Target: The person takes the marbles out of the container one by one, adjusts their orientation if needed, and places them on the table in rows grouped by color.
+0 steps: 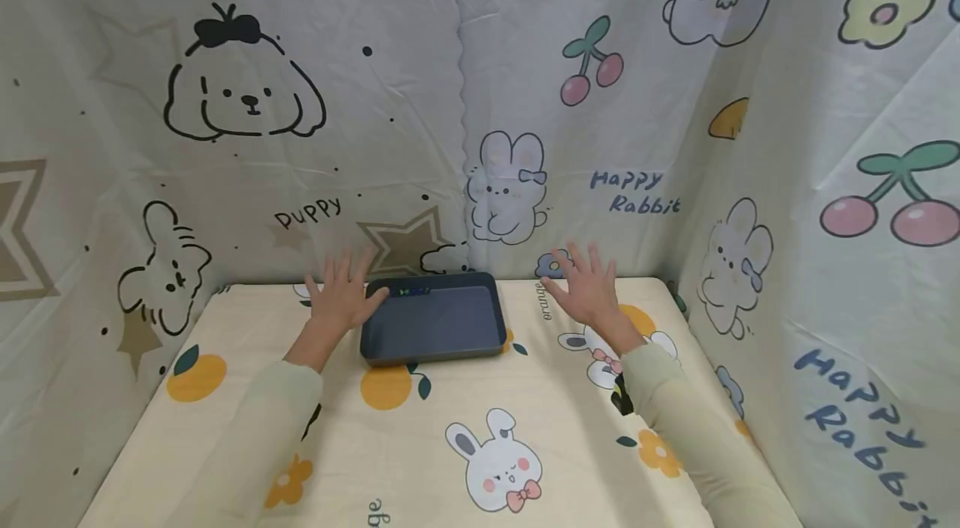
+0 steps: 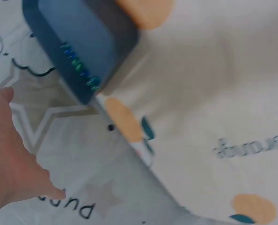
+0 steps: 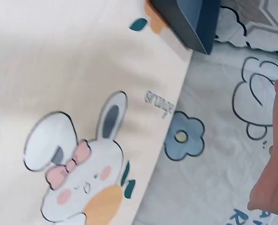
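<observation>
A dark blue-grey rectangular tray (image 1: 442, 328) lies on the table at its far side. Several small shiny blue and green balls, perhaps marbles or beads (image 2: 78, 64), sit in a line along the tray's far wall, towards its left corner. My left hand (image 1: 342, 300) is raised by the tray's left end, fingers spread, the thumb overlapping the tray's corner in the head view. Whether it touches the tray cannot be told there; in the left wrist view it is apart from it. To the tray's right, my right hand (image 1: 585, 291) is held with fingers spread and nothing in it.
A cream cloth (image 1: 450, 445) printed with rabbits and oranges covers the table. Pale printed curtains (image 1: 390, 95) hang behind the table's far edge and along both sides.
</observation>
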`<action>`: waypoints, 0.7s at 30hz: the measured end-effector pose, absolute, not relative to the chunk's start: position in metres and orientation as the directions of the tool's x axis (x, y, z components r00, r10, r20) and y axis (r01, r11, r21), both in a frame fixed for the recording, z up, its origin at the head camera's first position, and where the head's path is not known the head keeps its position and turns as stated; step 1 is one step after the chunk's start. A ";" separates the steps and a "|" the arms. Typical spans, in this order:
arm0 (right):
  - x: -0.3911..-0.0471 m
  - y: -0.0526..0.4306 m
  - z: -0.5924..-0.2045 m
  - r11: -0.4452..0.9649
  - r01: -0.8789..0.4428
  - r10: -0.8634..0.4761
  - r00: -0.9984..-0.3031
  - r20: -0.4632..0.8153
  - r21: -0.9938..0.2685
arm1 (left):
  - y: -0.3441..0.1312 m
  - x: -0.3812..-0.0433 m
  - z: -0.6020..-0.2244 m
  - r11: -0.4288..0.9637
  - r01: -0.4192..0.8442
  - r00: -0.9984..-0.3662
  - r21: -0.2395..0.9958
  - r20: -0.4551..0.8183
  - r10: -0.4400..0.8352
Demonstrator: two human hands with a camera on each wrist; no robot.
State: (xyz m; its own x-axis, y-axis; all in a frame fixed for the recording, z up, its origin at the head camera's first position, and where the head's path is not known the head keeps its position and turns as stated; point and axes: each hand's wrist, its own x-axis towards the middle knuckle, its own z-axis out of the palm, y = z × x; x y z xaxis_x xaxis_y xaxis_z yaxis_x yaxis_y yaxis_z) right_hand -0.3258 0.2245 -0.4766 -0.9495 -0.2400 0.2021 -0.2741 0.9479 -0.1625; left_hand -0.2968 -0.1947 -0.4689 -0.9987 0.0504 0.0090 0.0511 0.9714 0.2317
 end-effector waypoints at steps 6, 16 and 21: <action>-0.317 0.208 -0.498 0.946 -0.277 -0.254 -0.956 0.147 -0.166 | -0.202 -0.283 -0.496 0.972 0.040 -0.997 0.231 -0.060 0.055; -0.314 0.181 -0.527 0.949 -0.266 -0.250 -0.962 0.109 -0.171 | -0.198 -0.272 -0.521 0.960 -0.010 -0.996 0.281 -0.088 0.015; -0.315 0.165 -0.544 0.956 -0.253 -0.247 -0.967 0.053 -0.151 | -0.198 -0.272 -0.532 0.958 -0.030 -0.996 0.286 -0.094 -0.003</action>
